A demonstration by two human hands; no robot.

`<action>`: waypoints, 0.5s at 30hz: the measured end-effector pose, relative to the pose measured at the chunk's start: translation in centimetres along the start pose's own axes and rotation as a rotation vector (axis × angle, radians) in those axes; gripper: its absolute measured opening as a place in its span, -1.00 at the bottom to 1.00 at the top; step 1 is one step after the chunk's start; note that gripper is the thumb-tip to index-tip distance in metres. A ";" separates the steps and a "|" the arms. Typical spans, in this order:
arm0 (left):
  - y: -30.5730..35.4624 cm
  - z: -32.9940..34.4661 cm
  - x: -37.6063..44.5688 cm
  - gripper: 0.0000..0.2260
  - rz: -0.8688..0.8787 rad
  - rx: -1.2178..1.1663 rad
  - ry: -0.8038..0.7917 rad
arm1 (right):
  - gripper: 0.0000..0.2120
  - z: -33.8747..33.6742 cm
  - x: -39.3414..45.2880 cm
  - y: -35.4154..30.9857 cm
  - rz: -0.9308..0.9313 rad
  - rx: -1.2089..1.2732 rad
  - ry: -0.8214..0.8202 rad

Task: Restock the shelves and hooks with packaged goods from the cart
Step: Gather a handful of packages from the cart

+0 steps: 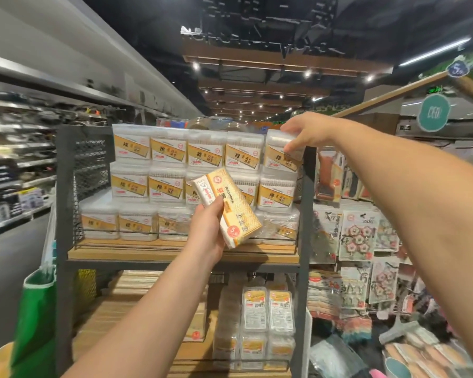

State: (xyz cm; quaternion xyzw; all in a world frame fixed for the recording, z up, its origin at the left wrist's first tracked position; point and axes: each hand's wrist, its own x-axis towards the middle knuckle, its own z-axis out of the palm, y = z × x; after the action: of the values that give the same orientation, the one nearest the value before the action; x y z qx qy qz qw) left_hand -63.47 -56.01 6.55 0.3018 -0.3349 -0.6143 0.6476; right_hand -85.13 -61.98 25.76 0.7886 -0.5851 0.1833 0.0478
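My left hand (206, 230) grips a yellow and white toothpick pack (230, 211), tilted, in front of the top wooden shelf (175, 253). My right hand (309, 133) holds the top of a clear cotton swab box (280, 155) at the right end of the upper row. Several more swab boxes (170, 184) with yellow labels fill that shelf in three stacked rows. The cart is out of view.
A dark metal frame (306, 227) with a mesh side panel (89, 170) borders the shelf. A lower shelf holds small white packs (266, 309). Hooks on the right carry flower-print packs (359, 236). A green bag (34, 317) hangs at the left. An aisle runs along the left.
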 end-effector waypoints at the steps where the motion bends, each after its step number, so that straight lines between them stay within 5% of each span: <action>1: -0.1 0.0 0.0 -0.87 -0.003 -0.005 -0.001 | -0.39 0.0 0.2 0.0 0.000 -0.005 0.000; 9: -0.9 -1.0 -0.1 -0.86 -0.032 -0.030 0.020 | -0.47 2.1 0.8 1.2 -0.012 -0.009 -0.002; 15: -1.3 -1.7 -0.9 -0.85 -0.063 -0.112 0.013 | -0.36 3.1 -0.9 1.0 -0.009 0.022 0.171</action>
State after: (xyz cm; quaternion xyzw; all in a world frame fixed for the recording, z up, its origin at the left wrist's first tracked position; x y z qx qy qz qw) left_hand -62.85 -55.24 4.42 0.2797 -0.2860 -0.6502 0.6460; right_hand -85.58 -62.40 22.44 0.7730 -0.5733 0.2562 0.0900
